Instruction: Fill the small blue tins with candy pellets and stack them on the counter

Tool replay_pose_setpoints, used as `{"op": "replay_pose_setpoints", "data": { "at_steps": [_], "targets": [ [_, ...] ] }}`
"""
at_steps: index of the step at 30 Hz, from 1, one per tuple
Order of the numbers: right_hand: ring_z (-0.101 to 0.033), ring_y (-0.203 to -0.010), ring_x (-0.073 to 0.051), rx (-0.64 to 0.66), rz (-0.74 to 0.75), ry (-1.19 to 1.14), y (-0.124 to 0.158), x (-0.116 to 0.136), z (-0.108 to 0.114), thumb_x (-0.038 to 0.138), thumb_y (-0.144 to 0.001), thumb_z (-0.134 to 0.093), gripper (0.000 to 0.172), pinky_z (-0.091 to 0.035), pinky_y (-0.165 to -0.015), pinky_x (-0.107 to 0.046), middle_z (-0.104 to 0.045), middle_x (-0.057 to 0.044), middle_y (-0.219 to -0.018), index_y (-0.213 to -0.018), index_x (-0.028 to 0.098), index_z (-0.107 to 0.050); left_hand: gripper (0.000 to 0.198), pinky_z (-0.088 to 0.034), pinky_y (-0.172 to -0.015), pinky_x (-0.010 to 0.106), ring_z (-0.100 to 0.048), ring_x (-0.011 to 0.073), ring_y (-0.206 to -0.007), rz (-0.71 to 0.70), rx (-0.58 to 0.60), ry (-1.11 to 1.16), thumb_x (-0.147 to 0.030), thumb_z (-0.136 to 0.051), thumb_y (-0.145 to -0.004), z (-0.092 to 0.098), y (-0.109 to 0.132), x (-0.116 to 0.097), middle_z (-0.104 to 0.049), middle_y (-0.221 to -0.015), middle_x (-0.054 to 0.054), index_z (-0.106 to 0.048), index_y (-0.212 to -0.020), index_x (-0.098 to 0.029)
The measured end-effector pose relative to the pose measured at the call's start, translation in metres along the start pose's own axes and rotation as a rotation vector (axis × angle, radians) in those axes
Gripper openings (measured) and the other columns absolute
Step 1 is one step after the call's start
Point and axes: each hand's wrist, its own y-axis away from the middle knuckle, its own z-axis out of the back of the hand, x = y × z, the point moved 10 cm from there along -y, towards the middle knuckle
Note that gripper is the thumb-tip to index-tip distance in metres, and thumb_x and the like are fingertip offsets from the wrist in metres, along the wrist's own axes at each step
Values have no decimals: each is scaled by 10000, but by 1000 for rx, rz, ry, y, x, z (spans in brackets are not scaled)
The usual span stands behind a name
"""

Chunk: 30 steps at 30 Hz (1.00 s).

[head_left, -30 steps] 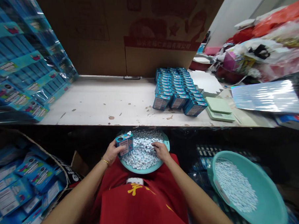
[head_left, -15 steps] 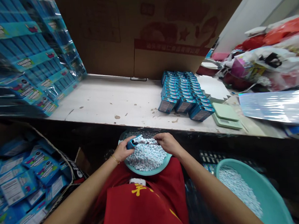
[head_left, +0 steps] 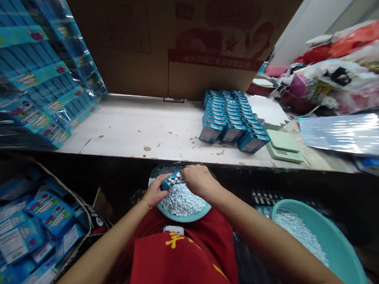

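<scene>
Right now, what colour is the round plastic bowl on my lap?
The round plastic bowl is turquoise; the head view shows its rim best.

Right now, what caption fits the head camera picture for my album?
The left hand holds a blue box over a bowl of pale pellets, right hand close by.

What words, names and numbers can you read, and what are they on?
"CARAMELO", I think: wrapped blue boxes; the word below is blurred.
Big carton: Chinese characters on its red band, too blurred.
Red apron: yellow character, unclear.
Open carton at left: white letters, tilted, unclear.
Loose boxes inside it, boxes in rows, box in the left hand: print too small.
</scene>
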Motion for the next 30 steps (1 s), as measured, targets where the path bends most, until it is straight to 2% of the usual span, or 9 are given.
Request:
{"op": "replay_pose_setpoints", "data": {
  "at_steps": [3, 8, 10, 14, 19, 22, 25, 27, 30],
  "targets": [
    [-582, -766, -166, -9, -9, -25, 14, -7, -1, 102, -755, -351, 288, -402, -650, -249, -620, -73, -869, -862, 186, -605, 560, -347, -957, 371, -474, 198, -1068, -31, -24, 27, -85, -541, -604, 3, 2, -1, -524, -1132, 64, -476, -1149, -197],
    [-549, -862, -123, -13, -83, -186, 42, -47, -21, 146, -794, -344, 330, -368, -696, -199, -599, -19, -953, -992, 269, -578, 525, -342, -959, 382, -479, 207, -1065, -63, -43, 85, -121, -558, -621, 10, 8, -3, -529, -1133, 82, -485, -1137, -183],
    [-541, -884, -118, -6, -156, -231, 54, -72, -41, 161, -806, -339, 330, -358, -705, -191, -594, -14, -976, -1006, 278, -575, 494, -345, -956, 386, -485, 216, -1061, -22, -50, 110, -156, -567, -636, 13, 12, 1, -533, -1135, 93, -496, -1124, -174],
    [-566, -822, -136, 89, -322, -191, 71, -109, -107, 168, -815, -323, 322, -356, -628, -211, -602, -24, -942, -947, 276, -596, 476, -351, -951, 388, -515, 220, -1028, 128, -44, 211, -224, -588, -649, 12, 19, 17, -559, -1118, 94, -502, -1112, -153],
    [-566, -847, -148, 23, -346, -246, 48, -86, -165, 117, -806, -299, 347, -376, -646, -221, -602, -43, -978, -999, 231, -564, 552, -416, -883, 392, -563, 232, -953, 369, -89, 409, -272, -624, -601, -10, 19, 48, -606, -1053, 85, -487, -1117, -128],
    [-551, -906, -149, -72, -384, -383, 24, -70, -181, 127, -809, -301, 360, -390, -734, -233, -593, -38, -1035, -1054, 227, -545, 551, -438, -851, 388, -572, 233, -933, 429, -106, 429, -277, -629, -581, -26, 13, 52, -619, -1027, 76, -502, -1096, -129],
    [-542, -938, -149, -161, -416, -582, 11, -73, -192, 191, -815, -336, 316, -395, -797, -252, -603, -25, -1038, -1014, 227, -580, 523, -461, -809, 384, -591, 224, -879, 469, -102, 481, -276, -629, -583, -34, 11, 50, -638, -970, 69, -512, -1070, -125],
    [-542, -941, -143, -234, -389, -722, 11, -80, -193, 208, -800, -373, 286, -396, -819, -251, -621, -33, -1005, -963, 202, -608, 514, -466, -798, 382, -598, 220, -856, 473, -111, 536, -282, -632, -591, -30, 13, 48, -644, -951, 74, -512, -1062, -115],
    [-551, -925, -141, -331, -330, -879, 17, -90, -187, 200, -774, -409, 256, -401, -830, -261, -637, -49, -963, -907, 174, -626, 551, -445, -836, 387, -588, 228, -892, 427, -151, 520, -294, -652, -588, -8, 18, 46, -634, -990, 90, -505, -1086, -109]
  ]
}}
